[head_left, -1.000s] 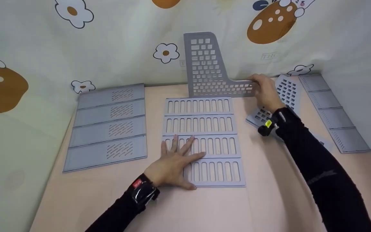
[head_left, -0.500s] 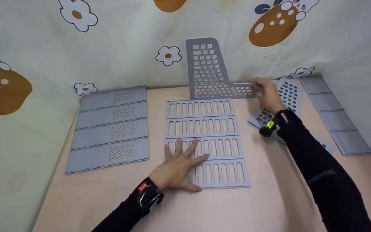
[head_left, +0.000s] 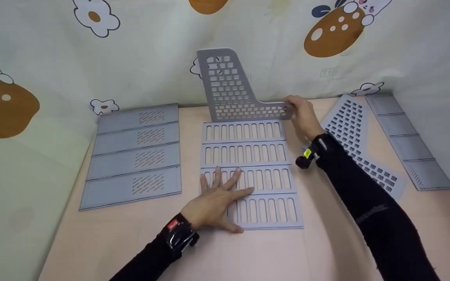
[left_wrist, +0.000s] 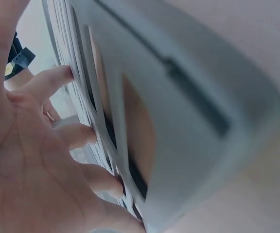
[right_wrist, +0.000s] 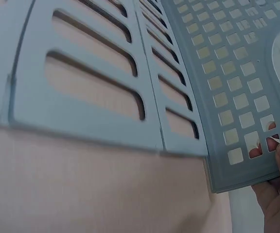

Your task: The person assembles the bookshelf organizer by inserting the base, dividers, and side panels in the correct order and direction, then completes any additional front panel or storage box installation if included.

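- My left hand lay flat on the slotted panel, fingers spread well apart and fairly straight, most likely so that the pressure was shared and the sheet couldn't slide on the table.
- My right hand pinched the L-shaped panel by its low end, thumb and fingers clamped on the sheet; that short arm offered an easy edge to grip, I'd judge.
- The L-shaped panel stood upright along the slotted panel's far edge, tall part to the left, presumably so the two borders could be matched (whether they actually touched, I couldn't tell).
- A second L-shaped sheet lay flat on the right, seemingly within easy reach of my right hand.
- The slit panel on the left and the narrow-looking panel on the far right flanked the work, apparently set aside to leave the middle for both hands.
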A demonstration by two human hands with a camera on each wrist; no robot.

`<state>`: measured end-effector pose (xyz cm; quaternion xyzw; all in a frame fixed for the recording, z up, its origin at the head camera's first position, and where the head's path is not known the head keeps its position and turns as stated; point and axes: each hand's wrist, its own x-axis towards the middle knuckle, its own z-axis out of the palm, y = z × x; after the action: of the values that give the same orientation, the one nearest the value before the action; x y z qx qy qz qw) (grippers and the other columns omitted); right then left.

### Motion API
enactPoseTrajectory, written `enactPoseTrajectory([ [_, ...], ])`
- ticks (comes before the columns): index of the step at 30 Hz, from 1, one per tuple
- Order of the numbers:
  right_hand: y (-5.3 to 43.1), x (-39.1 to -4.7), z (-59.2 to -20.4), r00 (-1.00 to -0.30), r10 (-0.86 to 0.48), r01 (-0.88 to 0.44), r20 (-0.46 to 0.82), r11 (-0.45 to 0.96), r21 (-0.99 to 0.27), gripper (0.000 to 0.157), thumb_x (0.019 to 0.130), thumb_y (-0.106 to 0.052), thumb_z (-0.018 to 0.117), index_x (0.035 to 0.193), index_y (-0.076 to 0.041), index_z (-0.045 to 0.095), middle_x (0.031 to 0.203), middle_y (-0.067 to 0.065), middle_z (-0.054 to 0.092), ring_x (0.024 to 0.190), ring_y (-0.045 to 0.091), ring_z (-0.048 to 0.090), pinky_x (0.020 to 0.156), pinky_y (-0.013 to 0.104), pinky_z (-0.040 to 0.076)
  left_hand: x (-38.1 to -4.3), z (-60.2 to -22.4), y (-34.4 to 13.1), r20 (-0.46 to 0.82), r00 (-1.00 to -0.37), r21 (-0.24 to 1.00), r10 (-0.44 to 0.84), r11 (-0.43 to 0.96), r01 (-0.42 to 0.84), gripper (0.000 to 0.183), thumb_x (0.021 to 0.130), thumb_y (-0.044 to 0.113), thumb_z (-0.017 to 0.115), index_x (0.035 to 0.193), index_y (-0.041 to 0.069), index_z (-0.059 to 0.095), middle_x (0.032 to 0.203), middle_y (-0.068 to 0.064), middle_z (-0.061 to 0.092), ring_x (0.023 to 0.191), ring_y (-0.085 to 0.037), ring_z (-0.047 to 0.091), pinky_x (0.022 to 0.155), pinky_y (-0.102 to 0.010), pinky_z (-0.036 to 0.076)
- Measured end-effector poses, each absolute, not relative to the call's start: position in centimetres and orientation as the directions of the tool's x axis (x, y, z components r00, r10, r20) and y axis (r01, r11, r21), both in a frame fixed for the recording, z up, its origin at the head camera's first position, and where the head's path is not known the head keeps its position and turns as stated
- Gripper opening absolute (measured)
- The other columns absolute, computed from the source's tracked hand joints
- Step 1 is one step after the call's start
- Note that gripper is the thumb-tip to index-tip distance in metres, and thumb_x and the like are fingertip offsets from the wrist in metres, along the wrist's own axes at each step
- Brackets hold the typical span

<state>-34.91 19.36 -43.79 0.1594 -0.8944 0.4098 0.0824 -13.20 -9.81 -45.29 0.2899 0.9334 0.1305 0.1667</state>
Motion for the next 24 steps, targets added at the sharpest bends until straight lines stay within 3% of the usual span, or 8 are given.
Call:
enactPoseTrajectory([
  [2,18.2,-34.9,-43.8,-0.922,-0.241,-0.386,0.302,0.605,-0.696,0.056,0.078,0.031,0.045,0.121,0.003,0.068,0.119,0.018,0.066,0.115,0.032,0.06,0.105,0.041,0.044,-13.2,-45.2,-9.8,-0.24,-0.777,0.351,0.583,0.798,0.49,0.106,0.063,0.066,0.087,0.155,0.04,0.04,0.167,-0.008,0.003,0.14,-0.06,-0.007,0.099,-0.083,-0.006],
  [8,16.7,-34.5,-43.8,-0.918,-0.236,-0.393,0.317,0.632,-0.668,0.044,0.088,0.024,0.048,0.118,0.0,0.069,0.11,0.015,0.065,0.108,0.028,0.06,0.1,0.04,0.047,-13.2,-45.0,-9.6,-0.257,-0.772,0.337,0.581,0.803,0.492,0.108,0.063,0.064,0.088,0.156,0.041,0.039,0.167,-0.008,0.002,0.141,-0.06,-0.006,0.099,-0.083,-0.005],
  [14,16.0,-34.3,-43.1,-0.919,-0.282,-0.392,0.276,0.736,-0.552,0.033,0.098,0.011,0.053,0.121,-0.004,0.071,0.109,0.011,0.065,0.105,0.027,0.059,0.096,0.041,0.047,-13.0,-45.1,-9.8,-0.271,-0.773,0.331,0.574,0.81,0.485,0.108,0.064,0.065,0.086,0.157,0.043,0.035,0.167,-0.007,-0.003,0.142,-0.058,-0.008,0.1,-0.082,-0.007],
  [20,16.1,-35.0,-42.2,-0.896,-0.37,-0.442,0.245,0.795,-0.416,0.046,0.088,0.019,0.054,0.124,-0.004,0.071,0.112,0.013,0.069,0.106,0.031,0.063,0.095,0.045,0.05,-13.0,-45.4,-9.7,-0.267,-0.777,0.32,0.57,0.813,0.486,0.109,0.065,0.066,0.086,0.157,0.044,0.034,0.167,-0.007,-0.005,0.142,-0.057,-0.009,0.101,-0.081,-0.007],
  [24,16.0,-35.1,-42.2,-0.847,-0.448,-0.527,0.285,0.774,-0.352,0.044,0.09,0.017,0.055,0.125,-0.005,0.07,0.113,0.014,0.069,0.106,0.032,0.064,0.094,0.046,0.051,-13.1,-45.4,-9.8,-0.269,-0.774,0.31,0.573,0.813,0.493,0.109,0.065,0.067,0.085,0.158,0.044,0.033,0.167,-0.007,-0.006,0.142,-0.057,-0.011,0.1,-0.081,-0.008],
])
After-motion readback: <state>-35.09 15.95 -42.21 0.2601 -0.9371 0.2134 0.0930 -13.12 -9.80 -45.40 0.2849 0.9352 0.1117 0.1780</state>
